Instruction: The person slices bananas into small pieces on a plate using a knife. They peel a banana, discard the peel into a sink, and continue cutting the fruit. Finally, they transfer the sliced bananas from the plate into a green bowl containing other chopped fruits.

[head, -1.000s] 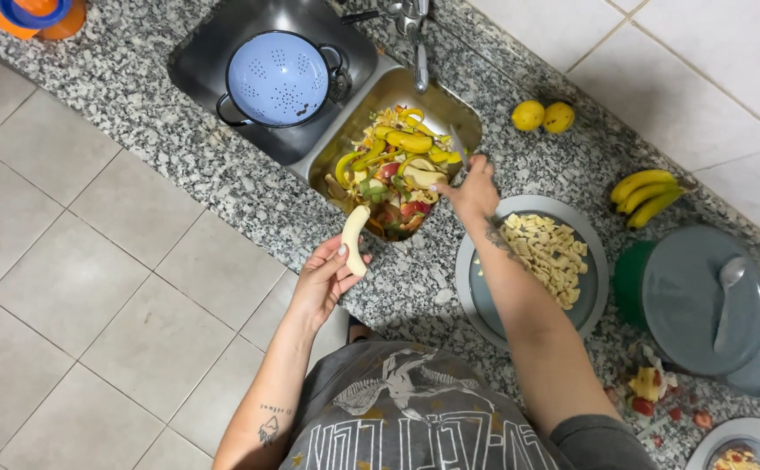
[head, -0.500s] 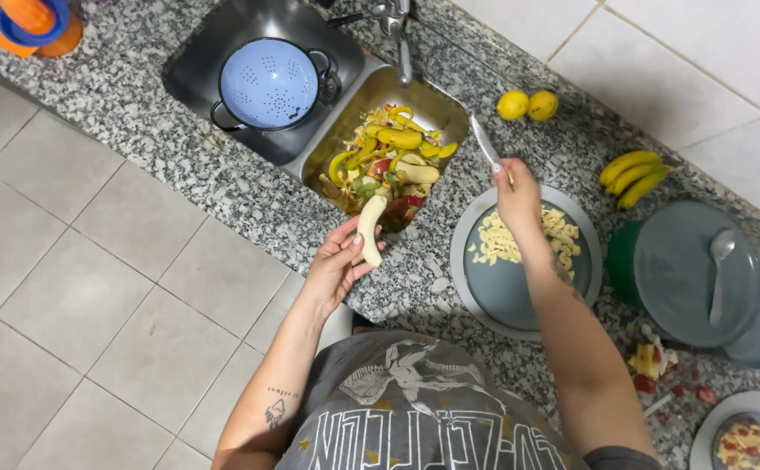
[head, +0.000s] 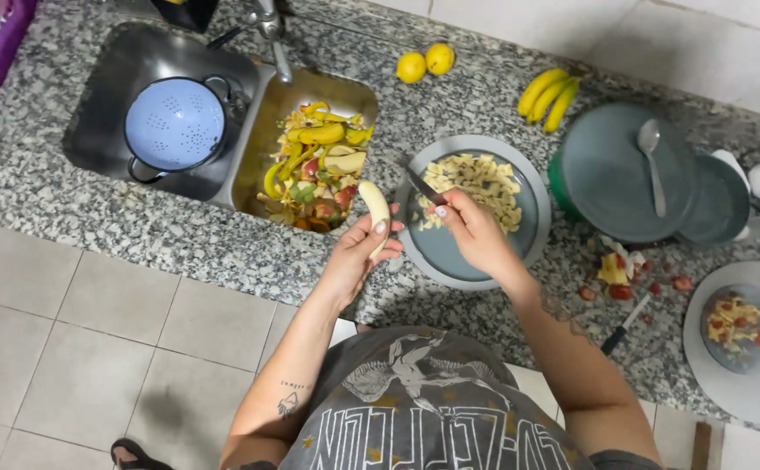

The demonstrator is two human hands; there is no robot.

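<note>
Swung back from the sink side: right hand (head: 475, 231), now over the round grey plate (head: 449, 257), fingers curled shut around a dark-handled kitchen knife (head: 423, 187), blade pointing up and left toward the fruit. Left hand (head: 358, 252) just beside the plate's left rim, fingers wrapped around the lower half of a pale peeled banana (head: 374, 207), tip upright, still clear of the blade.

Judged best for the slicing: bring the banana over the plate, push it up with the thumb, keep fingertips below the cut line, draw the blade through in short strokes so pieces drop onto the pile.

Counted outward:
- one heap of pale banana slices (head: 475, 178) on the plate
- one steel sink basin (head: 354, 91) full of yellow, green and red peelings, directly above the left hand
- one blue enamel colander (head: 174, 122) in the second basin
- two yellow lemons (head: 425, 63), touching, on the speckled granite counter (head: 136, 226)
- three unpeeled yellow bananas (head: 548, 91) in a bunch
- one green pot under a grey lid (head: 623, 174), one metal spoon (head: 649, 152) lying on the lid
- one small grey bowl of chopped fruit (head: 732, 318) at far right
- scattered red and yellow fruit scraps (head: 615, 274) near the right elbow
</note>
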